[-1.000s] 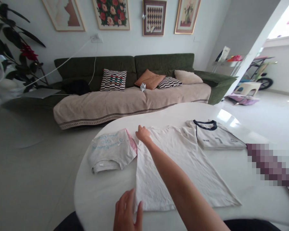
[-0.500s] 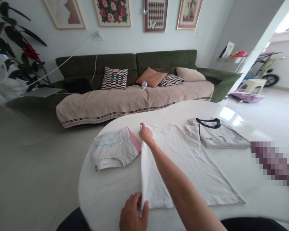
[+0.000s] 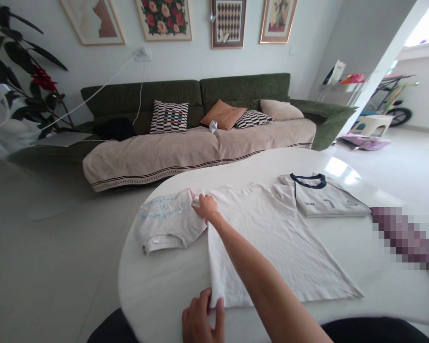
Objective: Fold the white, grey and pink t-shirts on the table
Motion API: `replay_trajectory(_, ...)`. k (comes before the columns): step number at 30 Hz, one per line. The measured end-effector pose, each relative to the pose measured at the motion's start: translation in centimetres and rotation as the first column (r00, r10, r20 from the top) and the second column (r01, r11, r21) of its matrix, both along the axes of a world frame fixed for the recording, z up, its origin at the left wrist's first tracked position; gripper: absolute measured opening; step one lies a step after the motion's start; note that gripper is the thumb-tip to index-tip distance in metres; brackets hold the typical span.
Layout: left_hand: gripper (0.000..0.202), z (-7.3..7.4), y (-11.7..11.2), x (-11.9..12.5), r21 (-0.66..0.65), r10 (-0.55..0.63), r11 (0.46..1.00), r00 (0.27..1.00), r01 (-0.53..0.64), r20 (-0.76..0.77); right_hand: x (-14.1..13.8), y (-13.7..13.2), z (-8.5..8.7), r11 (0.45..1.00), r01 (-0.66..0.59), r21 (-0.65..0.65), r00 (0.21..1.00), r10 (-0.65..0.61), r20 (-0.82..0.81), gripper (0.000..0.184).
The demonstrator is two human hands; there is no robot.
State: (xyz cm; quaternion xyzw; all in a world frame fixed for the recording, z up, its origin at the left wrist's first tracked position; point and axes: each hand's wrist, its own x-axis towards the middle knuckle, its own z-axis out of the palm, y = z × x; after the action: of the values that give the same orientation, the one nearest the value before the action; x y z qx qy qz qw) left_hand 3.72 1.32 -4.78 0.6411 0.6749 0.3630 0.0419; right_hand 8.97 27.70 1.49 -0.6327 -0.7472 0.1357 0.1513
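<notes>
Tee (image 3: 271,238) lies flat mid-counter (image 3: 157,286), left side folded in. Left hand (image 3: 200,320) fingers pinch its hem corner at the near edge. Right hand (image 3: 206,208) fingers are closed on the fold's far end. Jersey (image 3: 329,200) at far right reads "7". Blue script on the grey top (image 3: 168,221) is unreadable.

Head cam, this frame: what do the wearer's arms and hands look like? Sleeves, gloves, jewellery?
Both bare. Right hand: no glove, no ring visible. Right forearm: uncovered to the frame edge, no sleeve, watch or bracelet. Left hand: ungloved, no ring seen, cut off near the wrist by the bottom edge.
</notes>
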Motion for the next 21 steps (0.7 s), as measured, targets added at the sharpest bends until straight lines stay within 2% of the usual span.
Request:
replay_trajectory(2,0.034,0.0,-0.1,0.0,0.005,0.000,1.000,1.000,0.000,0.016,0.4,0.0,-0.3,0.999,-0.042,0.009,0.999,0.042,-0.002,0.044)
replay_trajectory(6,0.034,0.0,-0.2,0.0,0.002,0.000,1.000,0.999,0.000,0.041,1.0,0.1,-0.4,0.997,-0.078,0.027,0.997,0.078,-0.025,0.020)
replay_trajectory(8,0.033,0.0,-0.2,0.0,0.004,-0.001,1.000,0.999,0.001,0.052,1.1,0.0,-0.3,0.997,-0.054,0.048,0.996,0.057,-0.061,0.015)
replay_trajectory(13,0.033,0.2,-0.1,0.1,-0.007,0.015,1.000,0.998,-0.014,0.064,0.5,0.0,0.0,0.994,0.078,0.071,0.975,-0.061,-0.215,0.027)
replay_trajectory(16,0.035,0.3,-0.1,0.2,-0.004,0.039,0.999,0.997,-0.038,0.068,-0.5,-0.2,-0.2,0.997,0.055,0.058,0.953,-0.035,-0.302,0.028)
replay_trajectory(19,0.036,0.3,-0.2,0.3,0.004,0.034,0.999,0.997,-0.034,0.075,-1.7,-0.3,-0.6,0.998,0.043,0.048,0.928,-0.022,-0.372,0.035)
replay_trajectory(21,0.036,0.1,-0.2,0.1,0.003,0.026,1.000,0.997,-0.026,0.070,-2.3,-0.2,-0.7,0.997,0.075,0.023,0.902,-0.058,-0.428,0.028)
